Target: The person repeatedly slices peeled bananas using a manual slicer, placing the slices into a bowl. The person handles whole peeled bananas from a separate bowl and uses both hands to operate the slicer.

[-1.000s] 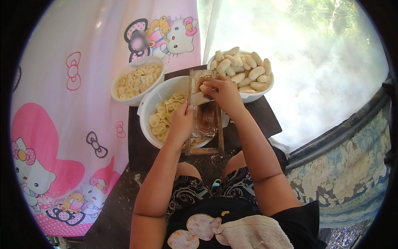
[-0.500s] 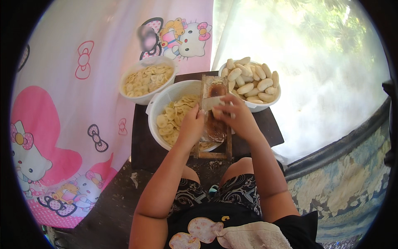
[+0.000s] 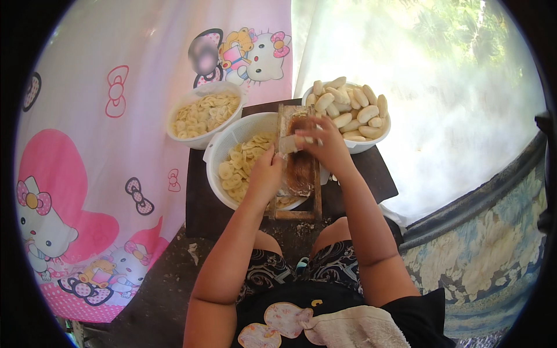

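Observation:
A wooden slicer (image 3: 301, 174) with a pale metal blade plate and a brown-stained bed leans over a white plastic colander (image 3: 210, 168). My left hand (image 3: 266, 177) is closed on the slicer's left rail. Over the slicer bed, my right hand (image 3: 325, 141) is curled with its fingers slightly blurred. A pale piece, seemingly a peeled banana (image 3: 301, 142), shows under those fingers by the blade; most of it is hidden. Banana slices (image 3: 235, 171) lie in the colander beneath and left of the slicer.
At the back right, a white bowl (image 3: 380, 138) is heaped with peeled bananas (image 3: 348, 110). Another white basket (image 3: 200, 141) at the back left holds more slices. All stand around a dark table (image 3: 371, 182). A printed pink curtain (image 3: 145, 104) hangs left; pale sheeting (image 3: 423, 133) hangs right.
My right hand has shifted slightly up and left over the slicer. My left hand keeps its hold on the rail. The view has tilted a little.

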A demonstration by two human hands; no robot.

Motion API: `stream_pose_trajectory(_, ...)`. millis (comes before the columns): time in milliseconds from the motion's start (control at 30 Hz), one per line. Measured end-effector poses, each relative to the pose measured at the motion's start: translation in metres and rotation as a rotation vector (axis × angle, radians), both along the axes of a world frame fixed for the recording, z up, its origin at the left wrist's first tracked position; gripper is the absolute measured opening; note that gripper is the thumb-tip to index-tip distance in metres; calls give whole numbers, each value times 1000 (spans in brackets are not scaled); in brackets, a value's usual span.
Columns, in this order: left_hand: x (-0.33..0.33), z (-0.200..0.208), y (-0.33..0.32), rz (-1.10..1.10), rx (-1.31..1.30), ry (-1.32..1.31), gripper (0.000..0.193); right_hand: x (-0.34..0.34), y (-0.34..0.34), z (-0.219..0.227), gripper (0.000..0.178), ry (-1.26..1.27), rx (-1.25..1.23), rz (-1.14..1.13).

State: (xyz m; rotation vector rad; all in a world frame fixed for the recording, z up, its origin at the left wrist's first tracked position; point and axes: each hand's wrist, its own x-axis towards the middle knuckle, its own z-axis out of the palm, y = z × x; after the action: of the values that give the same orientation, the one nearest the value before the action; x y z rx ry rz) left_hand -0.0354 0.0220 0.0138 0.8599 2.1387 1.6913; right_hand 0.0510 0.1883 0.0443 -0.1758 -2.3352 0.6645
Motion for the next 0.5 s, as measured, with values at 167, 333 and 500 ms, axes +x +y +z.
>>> stream_pose_trajectory(167, 0, -5, 1, 60, -3, 99, 48, 42, -30, -7, 28, -43, 13, 29)
stream_pose_trajectory(333, 1, 2, 0, -43, 76, 65, 43, -11, 13, -6, 29, -50, -118, -35)
stream_pose_trajectory(500, 4, 8, 1, 13, 39, 37, 41, -7, 4, -4, 27, -4, -133, -46)
